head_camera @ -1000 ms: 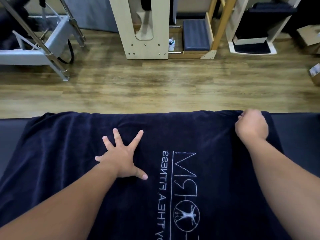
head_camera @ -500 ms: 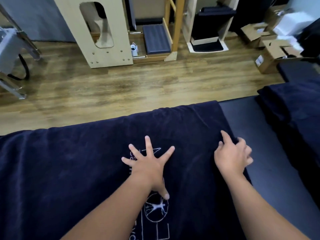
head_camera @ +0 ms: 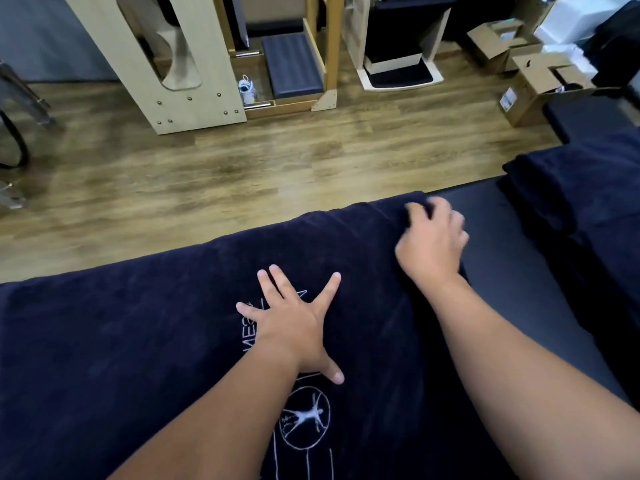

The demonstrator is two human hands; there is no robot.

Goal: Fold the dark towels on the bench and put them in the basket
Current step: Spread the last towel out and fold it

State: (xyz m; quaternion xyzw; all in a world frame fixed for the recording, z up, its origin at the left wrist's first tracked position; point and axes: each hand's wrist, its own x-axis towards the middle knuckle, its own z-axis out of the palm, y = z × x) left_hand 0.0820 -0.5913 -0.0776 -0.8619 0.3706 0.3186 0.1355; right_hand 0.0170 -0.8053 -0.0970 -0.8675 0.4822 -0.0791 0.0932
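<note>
A dark navy towel (head_camera: 138, 341) with a white printed logo lies spread flat across the black bench (head_camera: 502, 258). My left hand (head_camera: 291, 327) presses flat on the towel's middle, fingers splayed, partly covering the logo. My right hand (head_camera: 431, 240) is at the towel's far right corner, blurred, its fingers curled onto the cloth edge. A heap of more dark towels (head_camera: 581, 202) sits on the bench to the right. No basket is in view.
Wood floor lies beyond the bench. Pale wooden exercise frames (head_camera: 180, 64) and a padded step (head_camera: 291, 64) stand at the back. Cardboard boxes (head_camera: 533, 84) are stacked at the back right. A metal frame (head_camera: 20, 98) shows at the left edge.
My view has swung right. My right hand slid from the towel's right edge up to its far right corner. My left hand stays flat and splayed on the towel.
</note>
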